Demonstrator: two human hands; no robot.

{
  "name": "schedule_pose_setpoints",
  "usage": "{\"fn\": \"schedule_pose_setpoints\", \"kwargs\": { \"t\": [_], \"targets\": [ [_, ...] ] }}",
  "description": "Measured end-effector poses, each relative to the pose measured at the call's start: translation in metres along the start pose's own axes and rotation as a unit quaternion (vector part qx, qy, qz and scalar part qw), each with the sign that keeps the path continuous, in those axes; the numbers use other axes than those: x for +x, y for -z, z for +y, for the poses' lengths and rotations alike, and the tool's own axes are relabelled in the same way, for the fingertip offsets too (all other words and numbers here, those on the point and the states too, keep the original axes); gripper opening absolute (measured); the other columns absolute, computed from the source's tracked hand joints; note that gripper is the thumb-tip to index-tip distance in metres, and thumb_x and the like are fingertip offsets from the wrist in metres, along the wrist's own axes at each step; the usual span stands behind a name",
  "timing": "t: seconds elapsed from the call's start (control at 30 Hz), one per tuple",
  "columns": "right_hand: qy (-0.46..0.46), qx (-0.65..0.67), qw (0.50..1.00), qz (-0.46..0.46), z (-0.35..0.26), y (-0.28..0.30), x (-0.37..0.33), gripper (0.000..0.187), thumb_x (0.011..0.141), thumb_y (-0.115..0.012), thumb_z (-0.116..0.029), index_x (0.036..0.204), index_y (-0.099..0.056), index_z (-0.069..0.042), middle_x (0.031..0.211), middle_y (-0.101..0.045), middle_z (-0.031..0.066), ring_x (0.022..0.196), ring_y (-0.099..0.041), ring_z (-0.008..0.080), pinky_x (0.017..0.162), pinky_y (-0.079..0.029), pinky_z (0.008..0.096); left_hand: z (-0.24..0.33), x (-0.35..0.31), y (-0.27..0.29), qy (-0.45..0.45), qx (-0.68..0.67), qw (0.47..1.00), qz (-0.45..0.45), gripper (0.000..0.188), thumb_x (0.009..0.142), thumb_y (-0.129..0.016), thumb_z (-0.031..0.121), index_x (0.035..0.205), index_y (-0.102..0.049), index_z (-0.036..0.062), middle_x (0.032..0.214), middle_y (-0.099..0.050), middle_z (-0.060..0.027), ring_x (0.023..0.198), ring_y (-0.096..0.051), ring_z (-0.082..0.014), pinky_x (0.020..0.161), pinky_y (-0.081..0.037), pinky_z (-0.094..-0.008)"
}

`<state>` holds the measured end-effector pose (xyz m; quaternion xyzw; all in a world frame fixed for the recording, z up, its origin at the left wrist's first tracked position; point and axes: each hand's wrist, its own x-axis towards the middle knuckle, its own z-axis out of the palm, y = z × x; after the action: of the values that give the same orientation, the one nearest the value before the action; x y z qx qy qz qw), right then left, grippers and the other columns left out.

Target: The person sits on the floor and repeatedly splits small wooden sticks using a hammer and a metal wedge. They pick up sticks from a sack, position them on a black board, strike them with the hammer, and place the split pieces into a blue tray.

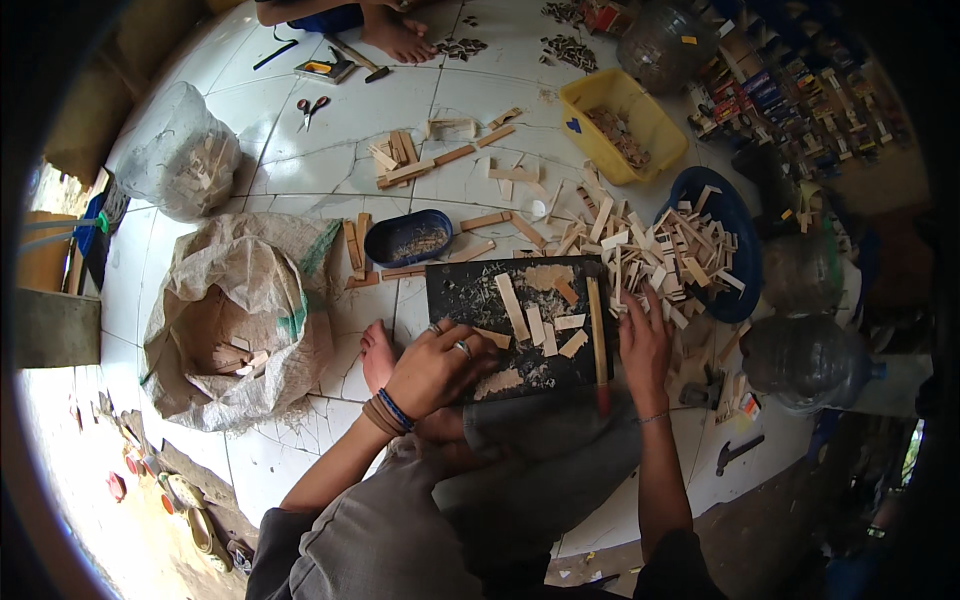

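Note:
A black board, scuffed and dusted with wood bits, lies before me. Over its left edge is my left hand, with fingers curled and a short wood piece at the fingertips; whether they grip it is hidden. Several flat wood strips lie on the board, beside a long wooden stick with a red end. My right hand reaches past the board's right edge, fingers apart and touching the heap of wood pieces. Nothing shows clearly in its grasp.
A blue basin holds part of the heap. Around the board are a blue oval tray, a woven sack, a yellow tub, scissors and a hammer. Another person's foot shows at the top.

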<state>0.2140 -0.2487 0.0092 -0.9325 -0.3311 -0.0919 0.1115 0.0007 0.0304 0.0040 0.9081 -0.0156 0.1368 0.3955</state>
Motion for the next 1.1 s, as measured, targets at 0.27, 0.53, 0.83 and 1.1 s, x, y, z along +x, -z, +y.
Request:
{"fn": "schedule_pose_setpoints", "kwargs": {
  "t": [0.27,0.53,0.83,1.1],
  "targets": [
    [-0.006,0.137,0.990,0.017,-0.077,0.005,-0.033,0.020,0.095,-0.075,-0.025,0.108,-0.073,-0.011,0.109,-0.067,0.0064,0.101,-0.066,0.0284,0.089,-0.047,0.0432,-0.008,0.048,-0.010,-0.096,0.202,0.974,-0.040,0.036,0.089,-0.064,0.021,0.125,-0.067,0.0194,0.134,-0.066,0.0045,0.129,-0.056,-0.0233,0.101,-0.044,-0.0415],
    [-0.084,0.116,0.990,0.007,-0.106,-0.020,-0.040,0.040,0.090,-0.078,-0.042,0.108,-0.064,-0.009,0.110,-0.062,0.0077,0.107,-0.062,0.0300,0.091,-0.044,0.0464,-0.007,0.070,-0.021,-0.115,0.247,0.948,-0.163,0.030,0.095,-0.058,0.023,0.120,-0.074,0.0209,0.135,-0.065,0.0049,0.129,-0.059,-0.0174,0.108,-0.039,-0.0486],
    [-0.117,0.172,0.978,0.011,-0.108,-0.024,-0.041,0.027,0.091,-0.078,-0.029,0.104,-0.065,-0.009,0.104,-0.066,0.0073,0.099,-0.065,0.0297,0.089,-0.046,0.0441,-0.007,0.088,-0.037,-0.158,0.224,0.952,-0.133,0.024,0.090,-0.060,0.019,0.107,-0.077,0.0178,0.118,-0.071,0.0015,0.118,-0.064,-0.0189,0.101,-0.044,-0.0423],
    [-0.175,0.337,0.925,0.018,-0.099,-0.021,-0.045,0.020,0.096,-0.075,-0.021,0.106,-0.071,-0.004,0.090,-0.072,0.0098,0.087,-0.070,0.0293,0.081,-0.053,0.0393,-0.003,0.089,-0.030,-0.132,0.245,0.950,-0.144,0.032,0.089,-0.063,0.021,0.119,-0.075,0.0209,0.110,-0.074,-0.0017,0.114,-0.066,-0.0197,0.098,-0.046,-0.0396]
  ]
}}
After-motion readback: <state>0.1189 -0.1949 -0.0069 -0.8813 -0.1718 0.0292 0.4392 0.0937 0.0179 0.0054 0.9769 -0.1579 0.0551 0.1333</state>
